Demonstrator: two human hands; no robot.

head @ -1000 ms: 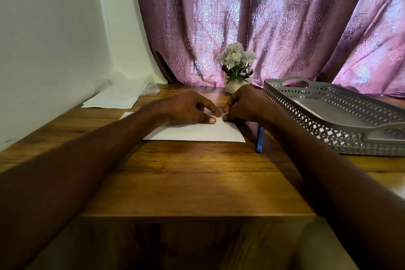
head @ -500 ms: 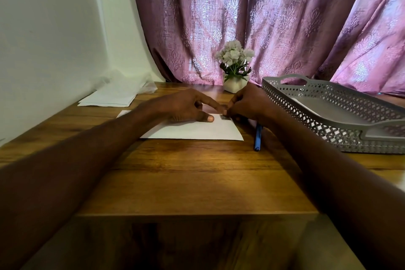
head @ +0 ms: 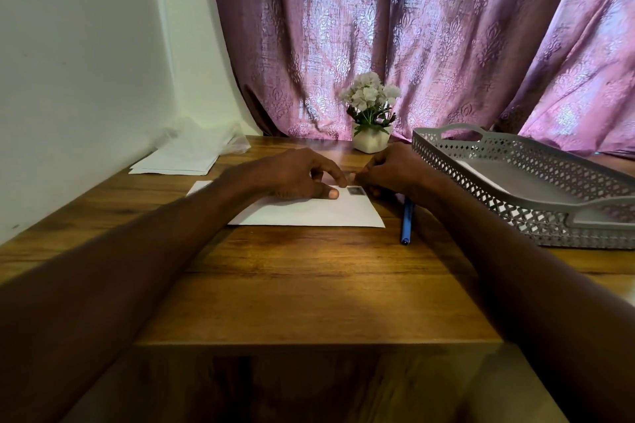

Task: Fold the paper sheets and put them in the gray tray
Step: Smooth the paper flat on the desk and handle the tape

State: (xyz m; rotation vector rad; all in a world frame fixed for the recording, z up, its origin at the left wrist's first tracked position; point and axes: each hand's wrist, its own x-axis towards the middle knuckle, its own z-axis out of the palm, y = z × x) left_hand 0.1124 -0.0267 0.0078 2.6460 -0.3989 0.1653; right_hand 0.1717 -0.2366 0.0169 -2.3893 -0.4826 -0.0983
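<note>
A white paper sheet lies flat on the wooden table, with a small dark square near its far right corner. My left hand rests on the sheet, thumb pressed flat on it and forefinger reaching to the far edge. My right hand is at the same far right corner, fingers curled, pinching the sheet's edge. Both forefingers almost touch. The gray perforated tray stands to the right, and a white sheet lies inside it.
A stack of white sheets under clear plastic lies at the back left by the wall. A blue pen lies between the sheet and the tray. A small white pot of flowers stands before the purple curtain.
Both hands stayed at the sheet's far right corner. The dark square beside my left thumb has come into view. The camera shifted slightly.
</note>
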